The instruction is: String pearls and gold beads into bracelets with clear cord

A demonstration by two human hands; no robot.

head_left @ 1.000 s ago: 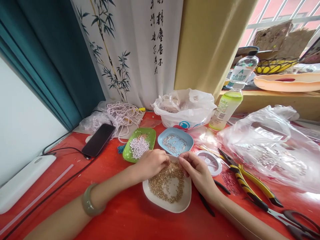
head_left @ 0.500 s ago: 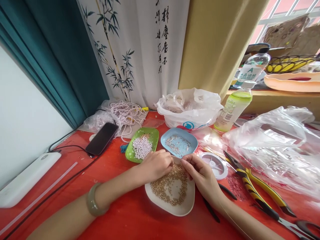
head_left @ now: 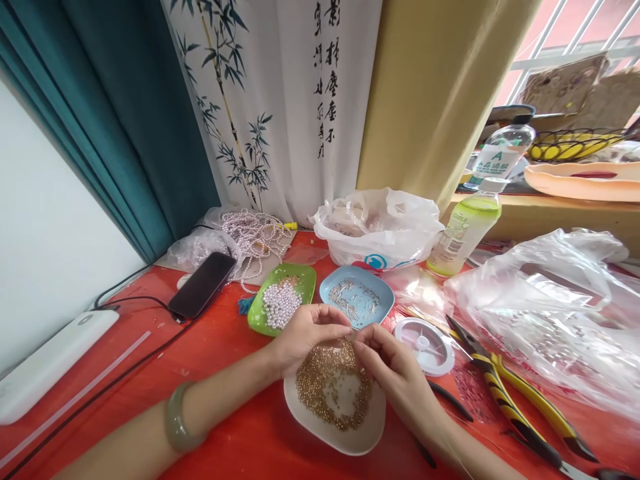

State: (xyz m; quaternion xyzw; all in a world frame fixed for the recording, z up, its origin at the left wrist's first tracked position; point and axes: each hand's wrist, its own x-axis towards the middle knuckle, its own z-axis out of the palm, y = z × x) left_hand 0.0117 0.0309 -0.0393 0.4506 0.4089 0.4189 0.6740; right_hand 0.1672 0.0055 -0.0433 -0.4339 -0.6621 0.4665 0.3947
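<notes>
Above a white dish of small gold beads, my two hands meet at the fingertips. My left hand, with a jade-like bangle on its forearm, is closed, thumb and fingers pinched together. What it pinches is too small to make out. My right hand is also closed in a pinch, close to the left fingertips. A thin clear thread trails along the right wrist and seems to come from these fingers. Behind stand a green dish with pearly beads and a blue dish with silvery tube-like pieces.
A thread spool, yellow-black pliers and a plastic bag lie to the right. Further back are a white bag and a green-tinted bottle. At left are a phone, bead strands and a white power strip.
My left hand has turned from a downward curl over the beads to a raised pinch beside the right fingertips. The right hand stays pinched. The view has tilted up slightly.
</notes>
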